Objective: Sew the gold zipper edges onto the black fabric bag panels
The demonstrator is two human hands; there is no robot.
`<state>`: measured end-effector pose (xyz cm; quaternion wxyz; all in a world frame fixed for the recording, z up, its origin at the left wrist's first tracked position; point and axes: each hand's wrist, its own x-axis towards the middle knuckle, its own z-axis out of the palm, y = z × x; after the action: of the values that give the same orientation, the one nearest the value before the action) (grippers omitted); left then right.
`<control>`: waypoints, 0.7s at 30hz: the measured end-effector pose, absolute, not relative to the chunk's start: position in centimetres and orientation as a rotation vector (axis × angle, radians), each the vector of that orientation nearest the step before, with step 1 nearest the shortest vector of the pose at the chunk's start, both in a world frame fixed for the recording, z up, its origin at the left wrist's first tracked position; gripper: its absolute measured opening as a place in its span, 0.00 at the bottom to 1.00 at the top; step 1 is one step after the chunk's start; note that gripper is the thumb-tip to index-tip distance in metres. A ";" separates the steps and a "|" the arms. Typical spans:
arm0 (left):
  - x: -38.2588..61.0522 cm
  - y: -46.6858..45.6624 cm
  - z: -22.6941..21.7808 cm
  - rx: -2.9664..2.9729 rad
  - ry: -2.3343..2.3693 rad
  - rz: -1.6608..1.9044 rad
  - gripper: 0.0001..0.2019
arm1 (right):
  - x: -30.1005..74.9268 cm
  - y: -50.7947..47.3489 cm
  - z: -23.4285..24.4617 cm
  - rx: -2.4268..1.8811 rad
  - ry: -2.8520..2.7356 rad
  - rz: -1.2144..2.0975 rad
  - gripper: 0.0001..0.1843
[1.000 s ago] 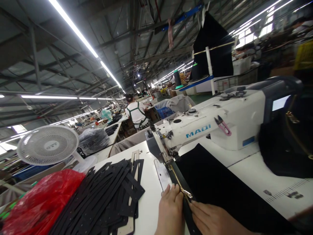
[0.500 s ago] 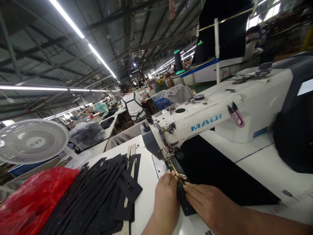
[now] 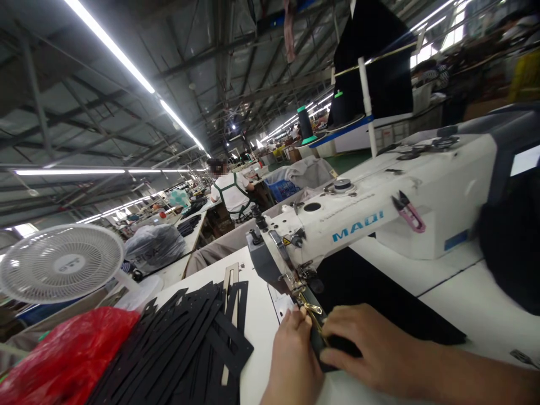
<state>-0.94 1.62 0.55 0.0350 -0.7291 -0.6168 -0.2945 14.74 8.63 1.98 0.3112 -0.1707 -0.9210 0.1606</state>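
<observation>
A black fabric panel (image 3: 371, 298) with a gold zipper (image 3: 312, 310) lies under the presser foot of a white MAQI sewing machine (image 3: 379, 211). My left hand (image 3: 293, 360) rests on the table with its fingertips pressed together against the panel's left edge beside the zipper. My right hand (image 3: 371, 349) lies over the panel's near end, fingers curled down and gripping it just right of the zipper. Both hands sit close in front of the needle.
A stack of black cut strips (image 3: 189, 349) lies left of my hands, with a red plastic bag (image 3: 63, 360) and a white fan (image 3: 63, 261) further left. Pink thread snips (image 3: 408, 212) sit on the machine. A person in a white shirt (image 3: 231, 194) works at a far table.
The panel has fed forward under the foot, so less of it lies near me. My right hand moved from flat alongside the zipper to curled over the panel's end.
</observation>
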 end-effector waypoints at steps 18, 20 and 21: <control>-0.6 0.8 1.2 -2.265 -1.965 -0.560 0.28 | 10.6 13.1 2.2 -0.993 -2.498 0.430 0.06; -0.4 0.9 1.4 -2.271 -1.982 -0.518 0.28 | 10.4 13.2 2.2 -1.048 -2.496 0.456 0.07; -0.3 1.0 1.6 -2.275 -1.987 -0.498 0.28 | 10.3 13.3 2.2 -1.069 -2.496 0.466 0.07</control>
<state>-0.31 0.97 1.57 0.0402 -0.7426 -0.6485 -0.1625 10.33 13.26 2.17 0.1920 -0.3807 -0.8892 0.1659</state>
